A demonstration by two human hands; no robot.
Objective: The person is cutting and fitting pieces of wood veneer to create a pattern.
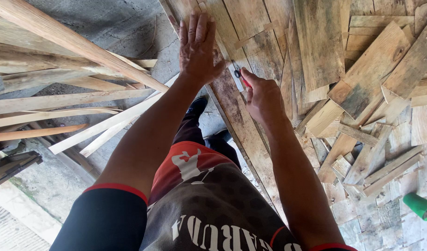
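Our left hand [197, 49] lies open, flat on the plank [250, 135]; our right hand [262, 97] grips a red pencil [243, 80] touching it.

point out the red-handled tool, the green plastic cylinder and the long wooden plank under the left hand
red-handled tool [245, 82], head view, on the red handle
green plastic cylinder [420, 206], head view, on its side wall
long wooden plank [243, 128], head view, bare face below the hands
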